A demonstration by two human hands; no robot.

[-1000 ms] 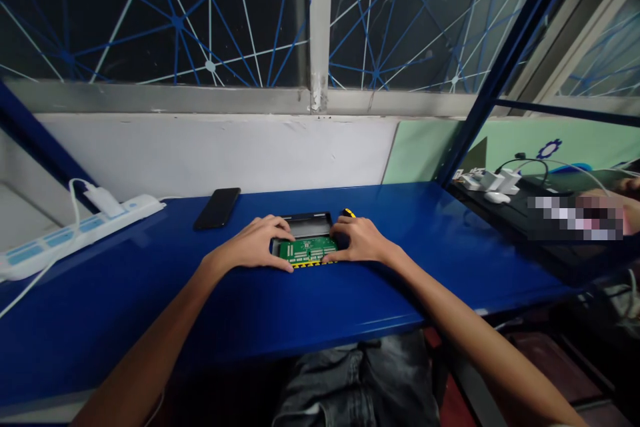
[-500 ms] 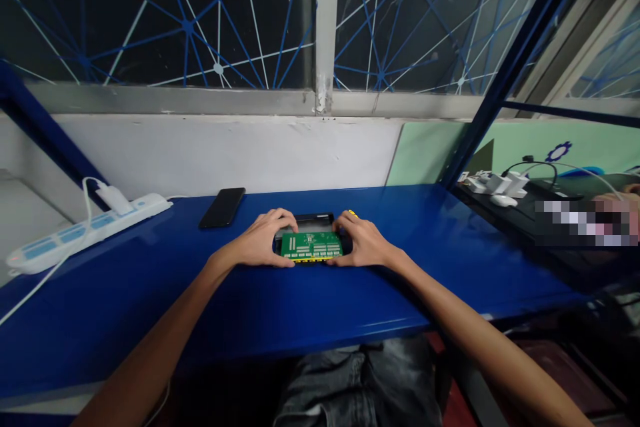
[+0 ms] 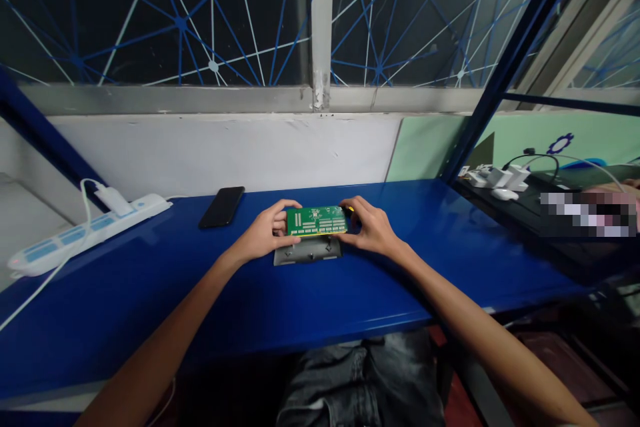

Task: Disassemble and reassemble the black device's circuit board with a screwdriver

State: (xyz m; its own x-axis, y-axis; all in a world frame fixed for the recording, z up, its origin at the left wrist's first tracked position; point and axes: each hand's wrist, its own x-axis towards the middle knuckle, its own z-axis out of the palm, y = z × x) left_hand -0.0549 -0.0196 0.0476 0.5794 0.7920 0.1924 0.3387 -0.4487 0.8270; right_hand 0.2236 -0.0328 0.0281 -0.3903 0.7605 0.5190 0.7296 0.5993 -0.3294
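Observation:
A green circuit board with a yellow strip along its near edge is held between my two hands, raised above a dark grey casing. The casing lies on the blue table with its inner side up, small posts showing in it; its far part is hidden behind the board. My left hand grips the board's left end, thumb at the near edge and fingers at the far edge. My right hand pinches the right end the same way. Something small and yellow shows by the right fingers.
A black phone lies on the blue table to the left. Beyond it is a white power strip with a plugged-in charger and cable. White adapters and another person's blurred hand are at the right.
The circuit board has come up out of the casing, held in both hands, and moved slightly away from me and right. The casing stays on the table, its near part now uncovered.

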